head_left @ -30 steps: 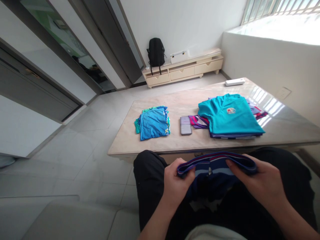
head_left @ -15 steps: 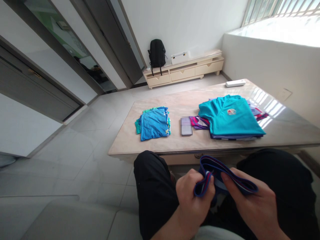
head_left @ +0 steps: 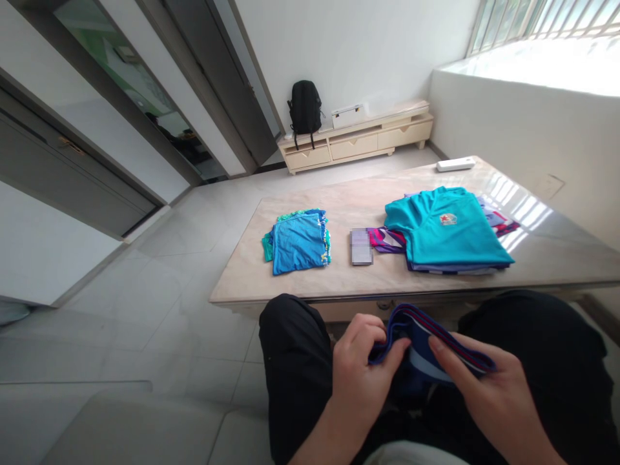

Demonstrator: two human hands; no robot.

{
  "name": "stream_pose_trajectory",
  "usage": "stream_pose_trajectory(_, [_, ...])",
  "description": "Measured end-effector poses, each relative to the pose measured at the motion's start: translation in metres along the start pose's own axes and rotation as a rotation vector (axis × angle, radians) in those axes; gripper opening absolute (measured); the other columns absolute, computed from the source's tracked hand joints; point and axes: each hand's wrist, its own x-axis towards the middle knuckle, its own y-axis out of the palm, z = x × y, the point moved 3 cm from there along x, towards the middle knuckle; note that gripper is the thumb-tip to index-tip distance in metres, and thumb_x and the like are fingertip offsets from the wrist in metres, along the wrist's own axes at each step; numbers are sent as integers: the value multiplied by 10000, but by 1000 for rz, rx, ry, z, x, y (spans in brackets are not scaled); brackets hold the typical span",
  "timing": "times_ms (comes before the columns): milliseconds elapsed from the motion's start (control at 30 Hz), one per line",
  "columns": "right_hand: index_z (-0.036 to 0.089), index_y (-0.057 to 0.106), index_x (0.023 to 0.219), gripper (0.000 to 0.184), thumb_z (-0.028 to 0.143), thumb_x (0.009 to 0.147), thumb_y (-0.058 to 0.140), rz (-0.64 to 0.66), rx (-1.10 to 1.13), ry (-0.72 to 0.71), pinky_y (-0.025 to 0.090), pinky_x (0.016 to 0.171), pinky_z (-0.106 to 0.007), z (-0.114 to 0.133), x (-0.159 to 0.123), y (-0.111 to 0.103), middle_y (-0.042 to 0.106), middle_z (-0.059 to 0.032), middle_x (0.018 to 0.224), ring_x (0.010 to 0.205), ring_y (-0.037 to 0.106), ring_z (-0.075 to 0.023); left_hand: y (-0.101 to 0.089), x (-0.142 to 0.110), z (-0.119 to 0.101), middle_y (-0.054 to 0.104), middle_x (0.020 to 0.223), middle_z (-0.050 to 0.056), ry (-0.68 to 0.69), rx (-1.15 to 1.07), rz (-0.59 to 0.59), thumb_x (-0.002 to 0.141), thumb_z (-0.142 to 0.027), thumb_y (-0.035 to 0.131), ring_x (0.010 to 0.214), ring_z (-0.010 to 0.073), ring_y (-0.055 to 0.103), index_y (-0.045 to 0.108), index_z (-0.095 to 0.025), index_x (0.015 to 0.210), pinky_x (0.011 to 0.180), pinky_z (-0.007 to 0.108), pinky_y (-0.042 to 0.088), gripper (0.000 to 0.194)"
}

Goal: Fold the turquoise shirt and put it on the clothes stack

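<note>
The dark blue cloth (head_left: 426,349) with red stripes sits over the person's lap, just off the counter's (head_left: 339,284) near edge. The left hand (head_left: 361,378) pinches its left end, and the right hand (head_left: 489,394) grips its right end. On the counter lie a teal shirt (head_left: 443,229) and a blue folded pile (head_left: 298,240).

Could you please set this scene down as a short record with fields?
Left hand: left hand grips one end of the navy garment
Right hand: right hand holds the other end, fingers on top
Garment: dark blue with red-striped band, bunched over the lap
Table: marble table in front of the knees
On table: folded blue stack, teal shirt atop a pile, white remote
Background: black backpack on a low cabinet
</note>
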Motion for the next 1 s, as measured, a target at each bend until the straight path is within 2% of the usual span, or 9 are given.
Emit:
stream_pose_trajectory(133, [186, 669, 584, 412, 436, 911, 701, 126, -150, -202, 499, 529, -213, 4, -9, 9, 745, -29, 726, 615, 676, -171, 2, 0, -1, 571, 687, -48, -121, -14, -20, 907, -130, 716, 619, 82, 541, 474, -201, 714, 612, 190, 439, 317])
stream_pose_trajectory(300, [183, 633, 610, 395, 367, 956, 676, 208, -179, -338, 535, 563, -173, 7, -11, 14, 719, -17, 697, 640, 718, -166, 3, -7, -16, 578, 702, -50, 74, -15, -93, 895, -41, 681, 622, 74, 552, 483, -202, 751, 622, 186, 453, 292])
stream_pose_trajectory(400, [194, 689, 657, 333, 334, 958, 675, 196, -176, -368, 554, 579, -157, 8, -7, 12, 739, -8, 717, 666, 744, -169, 7, -15, -26, 611, 738, -32, 170, 5, -93, 881, -12, 704, 654, 87, 580, 522, -199, 812, 647, 198, 488, 270])
stream_pose_trajectory(567, [252, 842, 899, 164, 301, 940, 691, 171, -105, -427, 587, 616, -151, 8, -4, 6, 803, 7, 831, 675, 757, -162, 15, -19, -33, 667, 779, 2, 173, -18, -83, 924, -144, 758, 710, 122, 644, 557, -192, 885, 690, 227, 551, 210])
stream_pose_trajectory(667, [284, 865, 975, 156, 322, 919, 725, 154, -88, -382, 601, 647, -156, 4, -3, 0, 825, 3, 910, 733, 774, -176, 17, -18, -31, 705, 820, 28, 207, 24, -70, 925, -233, 778, 752, 148, 682, 589, -186, 923, 728, 258, 589, 195])
stream_pose_trajectory(733, [296, 868, 1025, 180, 351, 921, 732, 173, -64, -312, 611, 689, -163, 0, -2, -3, 831, -5, 984, 808, 785, -189, 17, -20, -27, 739, 878, 53, 222, 33, -63, 917, -199, 782, 809, 164, 717, 637, -169, 1011, 776, 273, 615, 175])
stream_pose_trajectory(800, [297, 862, 1081, 221, 391, 940, 719, 205, -6, -203, 621, 759, -179, -5, 0, -4, 827, -21, 1071, 924, 788, -214, 18, -24, -25, 781, 992, 95, 243, 32, -63, 918, -109, 754, 923, 183, 754, 657, -133, 1196, 868, 284, 635, 295])
stream_pose_trajectory(900, [277, 845, 1153, 314, 473, 947, 711, 248, 203, 4, 632, 872, -239, -15, -1, -1, 816, -58, 1147, 1056, 771, -260, 21, -33, -25, 773, 1233, 173, 323, 59, -23, 938, -8, 635, 1188, 236, 732, 587, -76, 1412, 1034, 336, 620, 482])
stream_pose_trajectory(1000, [287, 827, 1193, 383, 538, 921, 729, 251, 482, 221, 649, 885, -296, -26, -10, 9, 803, -79, 1203, 1087, 770, -281, 23, -38, -23, 733, 1340, 184, 382, 87, 33, 939, 18, 555, 1334, 267, 659, 580, -77, 1442, 1096, 387, 602, 513])
